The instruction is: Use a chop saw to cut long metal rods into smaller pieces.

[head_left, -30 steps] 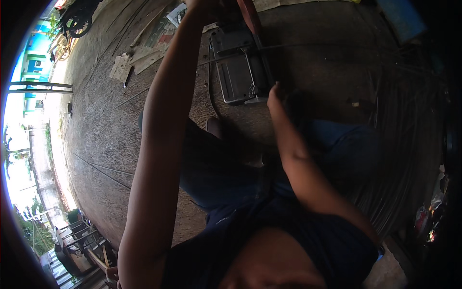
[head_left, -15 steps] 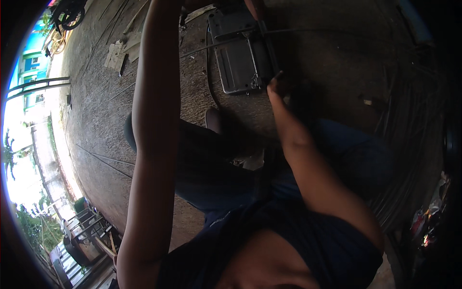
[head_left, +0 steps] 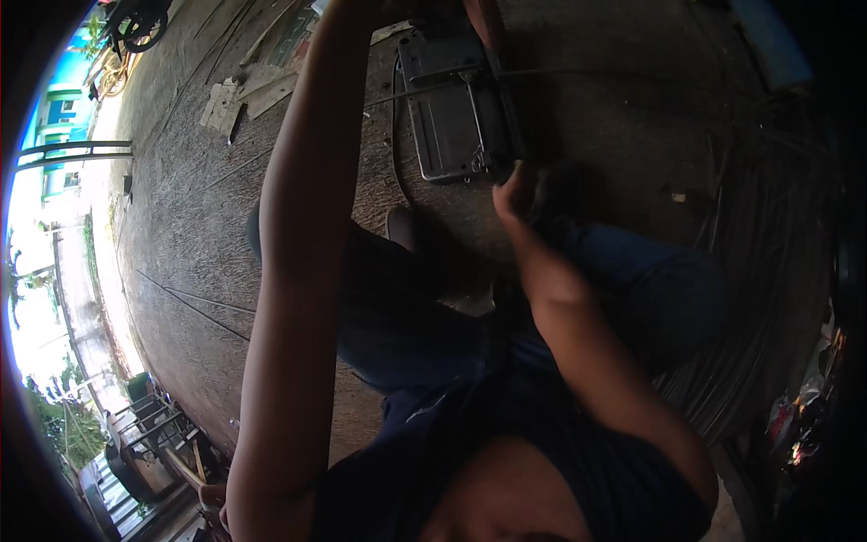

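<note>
A dark metal machine base [head_left: 442,131], flat and roughly rectangular with raised edges, lies on the floor ahead of me. A thin rod [head_left: 578,71] runs crosswise over it. At the base's near right corner is my right hand [head_left: 515,191], its fingers closed and its thumb up; what it grips is lost in shadow. My left arm stretches far forward past the base's left side. Of my left hand [head_left: 390,11], only a dark part shows at the upper edge, its fingers hidden. A brownish limb [head_left: 486,25], whose owner I cannot tell, reaches the base's far end.
A cable [head_left: 395,154] curves along the base's left side. Flat scraps [head_left: 221,107] and thin rods [head_left: 203,312] lie on the floor to the left. Many long thin rods [head_left: 722,334] lie at the right. A blue object [head_left: 768,45] stands far right.
My right hand has moved slightly nearer to me and a little left, its thumb now pointing up. My left arm has shifted right. The base appears slightly lower and further right in view.
</note>
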Tool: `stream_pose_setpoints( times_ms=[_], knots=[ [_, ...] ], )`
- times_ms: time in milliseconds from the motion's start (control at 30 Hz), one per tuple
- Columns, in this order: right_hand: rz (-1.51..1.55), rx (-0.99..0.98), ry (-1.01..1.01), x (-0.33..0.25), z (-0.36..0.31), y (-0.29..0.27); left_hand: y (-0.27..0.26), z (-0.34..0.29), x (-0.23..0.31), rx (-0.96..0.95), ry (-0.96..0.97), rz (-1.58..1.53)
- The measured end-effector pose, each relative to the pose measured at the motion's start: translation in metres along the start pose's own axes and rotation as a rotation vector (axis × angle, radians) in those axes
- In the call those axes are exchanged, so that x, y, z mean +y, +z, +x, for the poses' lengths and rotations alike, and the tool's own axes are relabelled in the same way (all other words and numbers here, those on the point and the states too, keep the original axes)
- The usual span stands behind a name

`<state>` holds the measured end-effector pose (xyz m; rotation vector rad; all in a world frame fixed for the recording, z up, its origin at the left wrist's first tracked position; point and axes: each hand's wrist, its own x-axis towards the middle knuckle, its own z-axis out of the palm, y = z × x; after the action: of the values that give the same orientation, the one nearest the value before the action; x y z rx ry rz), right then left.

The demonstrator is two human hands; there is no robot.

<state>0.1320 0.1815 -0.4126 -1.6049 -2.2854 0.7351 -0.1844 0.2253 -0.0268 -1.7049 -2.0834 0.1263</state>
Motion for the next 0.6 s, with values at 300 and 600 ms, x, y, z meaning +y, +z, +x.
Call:
stream_pose_setpoints(
  times_ms=[300,600],
  knots=[
    [-0.128,-0.258,-0.171,-0.048,-0.007,-0.041,-0.015,0.024,0.04,0.116,-0.899,-1.078],
    [-0.164,-0.122,-0.325,-0.031,-0.013,-0.025,-0.016,0.015,0.032,-0.186,-0.253,0.09]
  ],
)
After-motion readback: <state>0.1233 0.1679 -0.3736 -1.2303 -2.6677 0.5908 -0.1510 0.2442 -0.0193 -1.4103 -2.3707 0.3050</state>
